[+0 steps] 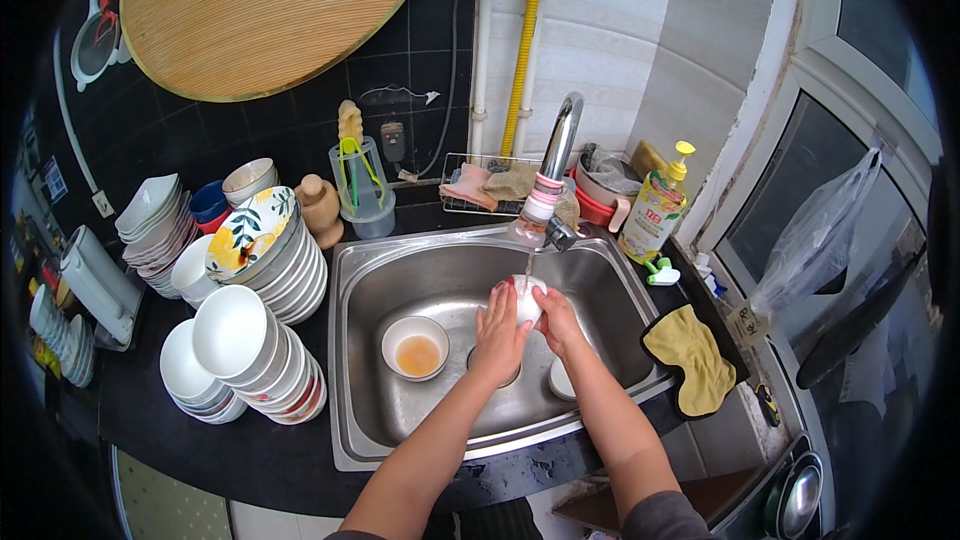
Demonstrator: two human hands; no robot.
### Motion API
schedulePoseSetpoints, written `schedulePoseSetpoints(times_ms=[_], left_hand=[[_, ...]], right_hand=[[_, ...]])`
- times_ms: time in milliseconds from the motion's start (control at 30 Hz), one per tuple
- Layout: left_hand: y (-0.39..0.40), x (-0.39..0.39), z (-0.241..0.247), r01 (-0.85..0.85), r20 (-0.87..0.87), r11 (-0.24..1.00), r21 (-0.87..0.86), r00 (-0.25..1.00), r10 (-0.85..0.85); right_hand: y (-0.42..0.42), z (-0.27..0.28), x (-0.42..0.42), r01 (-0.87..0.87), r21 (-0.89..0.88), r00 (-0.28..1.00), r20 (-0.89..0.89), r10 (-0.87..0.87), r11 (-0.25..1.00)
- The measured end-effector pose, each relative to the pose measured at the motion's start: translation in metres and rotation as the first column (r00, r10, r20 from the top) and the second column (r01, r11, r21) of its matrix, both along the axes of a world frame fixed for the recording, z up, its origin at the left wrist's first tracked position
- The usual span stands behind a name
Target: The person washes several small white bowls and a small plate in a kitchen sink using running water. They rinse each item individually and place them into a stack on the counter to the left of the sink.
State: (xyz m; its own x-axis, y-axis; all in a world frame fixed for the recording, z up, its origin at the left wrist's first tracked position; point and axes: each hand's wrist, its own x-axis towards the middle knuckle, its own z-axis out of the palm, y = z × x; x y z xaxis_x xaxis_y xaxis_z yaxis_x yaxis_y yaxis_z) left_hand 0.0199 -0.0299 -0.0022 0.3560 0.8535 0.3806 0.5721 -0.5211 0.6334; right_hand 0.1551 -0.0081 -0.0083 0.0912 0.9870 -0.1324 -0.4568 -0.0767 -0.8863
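Observation:
A white bowl [529,301] with some red on it is between my hands, under the stream from the chrome faucet [561,136]. My left hand [498,334] lies flat along its left side, fingers pointing up. On the other side, my right hand [559,320] grips the bowl's edge with thumb and fingers. Both are over the stainless steel sink [360,420]. To the left in the basin, a second white bowl [395,336] holds cloudy orange liquid. Another white dish [560,381] is partly hidden behind my right forearm.
Tall stacks of white bowls [229,331] and patterned dishes [251,234] crowd the left counter. A wire rack with cloths [469,187] stands behind the sink. Right of it are a dish soap bottle [654,210] and a yellow cloth [686,352]. A wooden pestle-like piece [319,210] stands back left.

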Motion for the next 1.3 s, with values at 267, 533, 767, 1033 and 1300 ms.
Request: schedulePoseSetpoints(times_ms=[267, 533, 767, 1033, 1300], left_hand=[[0.014, -0.006, -0.004, -0.179, 0.124, 0.983, -0.041, 0.975, 0.182], [0.004, -0.007, 0.015, 0.004, 0.108, 0.994, 0.113, 0.994, -0.016], [0.034, -0.017, -0.019, 0.247, 0.658, 0.831, -0.498, 0.732, 0.177], [0.013, -0.030, 0.019, 0.566, 0.593, 0.519, -0.641, 0.794, -0.133], [0.017, -0.010, -0.008, 0.358, 0.748, 0.791, -0.497, 0.639, 0.181]], right_hand=[[-0.004, 0.005, -0.010, -0.107, 0.059, 0.971, 0.219, 0.091, 0.993], [-0.010, 0.021, -0.006, -0.126, 0.036, 0.945, 0.309, 0.109, 0.991], [-0.009, 0.019, 0.002, -0.282, 0.000, 0.947, 0.162, 0.279, 0.959], [-0.009, 0.021, 0.010, -0.201, -0.097, 0.803, 0.554, 0.221, 0.975], [0.011, -0.013, 0.002, -0.016, 0.212, 0.783, 0.610, -0.120, 0.977]])
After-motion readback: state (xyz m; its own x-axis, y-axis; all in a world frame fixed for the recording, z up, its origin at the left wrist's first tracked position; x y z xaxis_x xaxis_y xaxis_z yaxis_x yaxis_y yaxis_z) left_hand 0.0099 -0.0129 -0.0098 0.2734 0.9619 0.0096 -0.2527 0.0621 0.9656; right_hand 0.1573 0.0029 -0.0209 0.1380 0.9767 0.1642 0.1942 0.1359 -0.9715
